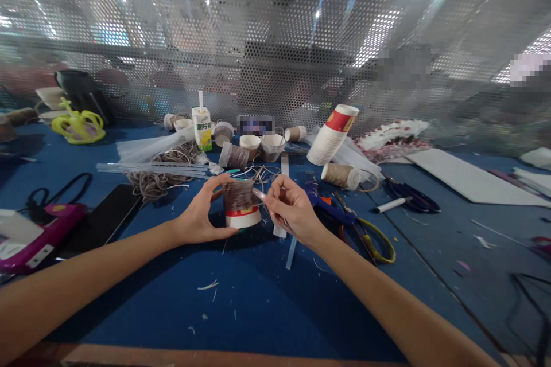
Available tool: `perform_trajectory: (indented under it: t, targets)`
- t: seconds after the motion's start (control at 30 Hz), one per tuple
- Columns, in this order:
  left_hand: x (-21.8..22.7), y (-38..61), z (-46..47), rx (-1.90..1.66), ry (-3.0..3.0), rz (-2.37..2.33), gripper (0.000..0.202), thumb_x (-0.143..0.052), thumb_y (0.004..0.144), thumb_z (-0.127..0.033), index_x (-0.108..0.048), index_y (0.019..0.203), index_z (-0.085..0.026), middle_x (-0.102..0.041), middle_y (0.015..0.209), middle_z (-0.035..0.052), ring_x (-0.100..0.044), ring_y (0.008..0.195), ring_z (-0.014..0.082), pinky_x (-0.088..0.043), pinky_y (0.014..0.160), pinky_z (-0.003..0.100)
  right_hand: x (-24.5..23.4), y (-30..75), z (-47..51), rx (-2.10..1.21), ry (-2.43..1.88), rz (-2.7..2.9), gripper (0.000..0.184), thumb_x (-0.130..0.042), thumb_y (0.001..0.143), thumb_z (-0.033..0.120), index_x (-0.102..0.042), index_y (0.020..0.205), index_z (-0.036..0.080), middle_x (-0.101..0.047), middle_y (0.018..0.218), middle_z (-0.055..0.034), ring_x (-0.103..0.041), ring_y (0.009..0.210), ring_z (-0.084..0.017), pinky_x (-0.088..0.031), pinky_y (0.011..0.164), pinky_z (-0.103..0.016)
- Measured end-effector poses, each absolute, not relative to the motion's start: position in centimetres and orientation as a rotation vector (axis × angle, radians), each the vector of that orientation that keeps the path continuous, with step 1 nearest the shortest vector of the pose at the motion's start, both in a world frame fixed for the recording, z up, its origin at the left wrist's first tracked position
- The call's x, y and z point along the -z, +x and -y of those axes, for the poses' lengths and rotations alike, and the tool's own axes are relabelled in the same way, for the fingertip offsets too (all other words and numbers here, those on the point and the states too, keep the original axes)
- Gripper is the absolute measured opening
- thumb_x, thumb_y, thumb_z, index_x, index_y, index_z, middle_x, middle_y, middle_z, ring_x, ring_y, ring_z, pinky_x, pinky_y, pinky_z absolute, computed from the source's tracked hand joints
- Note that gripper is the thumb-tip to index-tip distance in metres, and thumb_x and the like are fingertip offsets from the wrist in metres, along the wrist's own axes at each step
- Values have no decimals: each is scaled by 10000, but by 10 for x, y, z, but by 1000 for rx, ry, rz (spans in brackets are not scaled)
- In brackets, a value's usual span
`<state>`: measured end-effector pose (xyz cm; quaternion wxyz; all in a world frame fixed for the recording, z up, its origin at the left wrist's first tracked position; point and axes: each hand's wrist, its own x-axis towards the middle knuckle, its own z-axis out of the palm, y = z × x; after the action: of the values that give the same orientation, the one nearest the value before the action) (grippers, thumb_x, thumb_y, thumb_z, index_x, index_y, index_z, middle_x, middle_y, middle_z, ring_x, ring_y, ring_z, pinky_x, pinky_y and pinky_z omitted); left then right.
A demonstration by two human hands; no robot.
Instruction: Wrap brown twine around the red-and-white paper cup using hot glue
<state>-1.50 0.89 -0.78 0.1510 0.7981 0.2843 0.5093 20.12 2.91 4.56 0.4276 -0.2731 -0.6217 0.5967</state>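
A paper cup (242, 218) with a red band is held upside down in my left hand (196, 212), thumb low and fingers round the far side. Grey-brown twine (239, 195) is wound in rows round the cup's upper part. Close against the cup's right side, my right hand (295, 209) is closed in a pinch, its fingertips at the edge of the winding. What lies between those fingertips is too small to make out. Behind the cup lie loose strands and a tangled heap of grey twine (157, 175).
Twine-wrapped cups (235, 156) stand and lie at the back near a drink carton (202, 129). A leaning paper cup stack (328, 140), yellow-handled scissors (379, 241), a blue glue gun (329, 206) and a white pen (390, 205) are on the right. At left lie a phone (105, 215) and a magenta power strip (54, 235).
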Motion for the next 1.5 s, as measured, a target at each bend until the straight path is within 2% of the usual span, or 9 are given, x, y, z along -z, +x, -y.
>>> perform_trajectory:
  t: [0.17,0.4,0.5,0.57,0.63,0.73,0.93,1.27,1.5]
  targets:
    - [9,-16,-10,-1545,2250,-832,831,-776,681,-318,-317,1370,-247,-434,1259,140,-508,1195,303,-521,962,527,-46,201,-29,-1387,-732,1594,386,-741,744,354,-371,761,244,-480,543,123,-420,323,-36,-289,301,-178]
    - [9,-15,-9,-1552,2228,-743,838,-772,674,-340,-316,1371,-250,-401,1252,139,-484,1199,309,-522,953,535,-47,200,-30,-1260,-773,1659,298,-695,786,334,-462,951,252,-488,536,101,-373,329,-59,-276,325,-230]
    - [9,-15,-9,-1535,2232,-725,844,-775,672,-338,-310,1373,-257,-397,1248,134,-486,1191,305,-524,950,533,-44,199,-31,-1217,-787,1701,286,-660,810,352,-475,1007,255,-491,563,86,-407,371,-85,-324,366,-247]
    - [9,-15,-10,-1538,2229,-723,846,-773,674,-343,-306,1376,-263,-395,1248,132,-483,1192,306,-523,949,530,-41,200,-31,-1081,-815,1734,264,-637,821,353,-491,1018,254,-540,661,44,-518,524,-130,-415,472,-274]
    - [9,-16,-10,-1545,2225,-751,845,-767,681,-351,-300,1381,-265,-390,1258,134,-480,1199,312,-518,953,531,-40,201,-30,-822,-843,1748,217,-601,840,333,-518,1022,249,-598,846,-20,-579,784,-186,-475,676,-340]
    - [10,-16,-12,-1540,2218,-809,853,-760,694,-345,-276,1393,-269,-389,1271,136,-483,1208,312,-501,976,537,-42,206,-26,-552,-773,1765,106,-515,885,302,-558,967,250,-621,1027,-62,-539,998,-235,-414,887,-429]
    - [9,-16,-12,-1532,2221,-794,848,-739,710,-304,-248,1400,-261,-385,1273,134,-475,1220,298,-480,1004,537,-48,209,-16,-735,-552,1850,360,-393,944,368,-555,639,266,-639,676,-39,-508,867,-247,-391,821,-415]
    - [2,-15,-8,-1448,2234,-790,820,-752,682,-248,-279,1351,-287,-369,1269,121,-462,1231,322,-470,1011,558,-49,203,-15,-933,-558,1839,305,-434,922,368,-578,685,242,-681,748,-40,-510,847,-237,-383,808,-419]
    - [5,-14,-9,-1481,2234,-812,814,-760,681,-275,-298,1351,-271,-395,1261,126,-476,1214,311,-498,993,528,-47,206,-12,-792,-477,1875,410,-381,951,311,-603,616,231,-634,617,-38,-513,776,-216,-408,734,-372]
